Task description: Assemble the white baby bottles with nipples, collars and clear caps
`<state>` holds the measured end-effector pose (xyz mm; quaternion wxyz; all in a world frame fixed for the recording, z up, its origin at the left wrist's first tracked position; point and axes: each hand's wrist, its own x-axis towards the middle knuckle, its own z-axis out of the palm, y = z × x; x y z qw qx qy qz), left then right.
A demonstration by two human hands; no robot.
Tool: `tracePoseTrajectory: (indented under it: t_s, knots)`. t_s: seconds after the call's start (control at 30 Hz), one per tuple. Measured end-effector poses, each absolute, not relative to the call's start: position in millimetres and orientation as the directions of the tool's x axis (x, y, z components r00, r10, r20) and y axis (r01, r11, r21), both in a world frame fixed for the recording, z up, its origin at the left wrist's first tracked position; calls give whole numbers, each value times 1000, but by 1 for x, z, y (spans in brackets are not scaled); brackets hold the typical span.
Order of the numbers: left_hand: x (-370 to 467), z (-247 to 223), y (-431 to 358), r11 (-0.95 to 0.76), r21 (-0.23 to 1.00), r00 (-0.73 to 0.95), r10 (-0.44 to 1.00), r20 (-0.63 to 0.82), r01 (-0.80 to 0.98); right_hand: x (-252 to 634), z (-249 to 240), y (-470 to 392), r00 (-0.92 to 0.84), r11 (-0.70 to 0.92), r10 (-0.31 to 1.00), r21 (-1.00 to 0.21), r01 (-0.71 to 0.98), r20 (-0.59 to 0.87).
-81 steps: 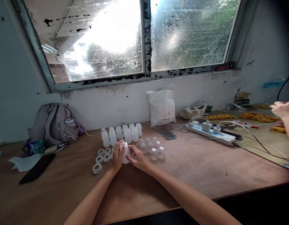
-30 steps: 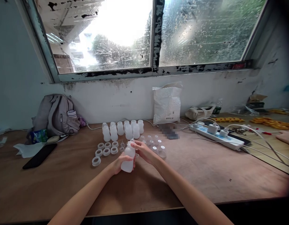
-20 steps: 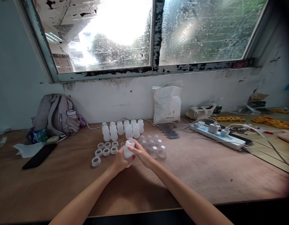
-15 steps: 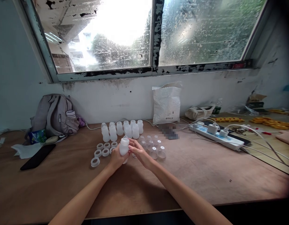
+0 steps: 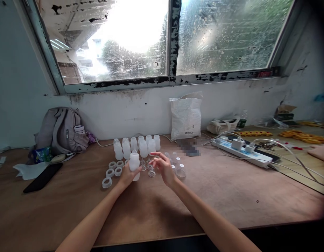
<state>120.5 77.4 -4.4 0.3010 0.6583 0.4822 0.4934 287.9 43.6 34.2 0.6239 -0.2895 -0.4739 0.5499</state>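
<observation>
The left hand (image 5: 127,175) steadied a frosted baby bottle (image 5: 134,162) in a closed grip, nearly upright, what was probably a clear teat (image 5: 134,151) at its mouth. The right hand (image 5: 164,169), fingers loosely parted, nothing visible in them, hovered beside the loose teats (image 5: 151,174).

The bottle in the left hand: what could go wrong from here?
Only the left hand holds the bottle, so it might slip if that grip loosens. The open right hand is close to the clear covers and could knock one over. The standing bottles are just beyond; a forward bump may topple some.
</observation>
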Motion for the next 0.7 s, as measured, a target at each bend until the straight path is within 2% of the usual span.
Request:
tracePoseTrajectory:
  t_s: [0.1, 0.17, 0.23, 0.3, 0.4, 0.43, 0.47, 0.5, 0.57, 0.6, 0.67, 0.7]
  knots:
    - [123, 3, 61, -353, 922, 356, 892, 278, 163, 289, 37, 42, -145, 182, 955, -896, -405, 260]
    - [130, 7, 46, -189, 981, 588, 800, 123, 53, 286, 40, 38, -291, 99, 930, -917, -386, 223]
    - [138, 9, 34, 5, 1000, 714, 700, -7, 5, 283, 40, 34, -410, 35, 891, -931, -363, 194]
    - [146, 10, 29, 20, 1000, 697, 717, -14, -1, 280, 39, 32, -401, 29, 899, -938, -345, 176]
    - [154, 12, 29, -204, 975, 457, 878, 142, 89, 276, 35, 33, -157, 104, 976, -954, -281, 152]
    - [154, 13, 30, -220, 969, 418, 895, 155, 111, 275, 35, 33, -93, 120, 984, -956, -268, 150]
    - [154, 14, 30, -177, 979, 440, 890, 118, 97, 275, 37, 32, -75, 128, 985, -952, -278, 155]
    - [152, 16, 29, -74, 996, 531, 847, 40, 43, 276, 39, 30, -107, 126, 980, -942, -311, 166]
    - [146, 17, 26, 211, 975, 767, 637, -81, -72, 277, 46, 26, -267, 82, 943, -913, -399, 201]
    - [143, 17, 24, 329, 939, 842, 532, -93, -104, 278, 50, 23, -354, 45, 911, -904, -426, 212]
    - [140, 16, 22, 433, 893, 899, 429, -84, -123, 280, 54, 21, -467, -20, 864, -913, -407, 189]
    - [140, 15, 21, 421, 898, 890, 448, -83, -128, 280, 53, 21, -475, -33, 865, -924, -381, 165]
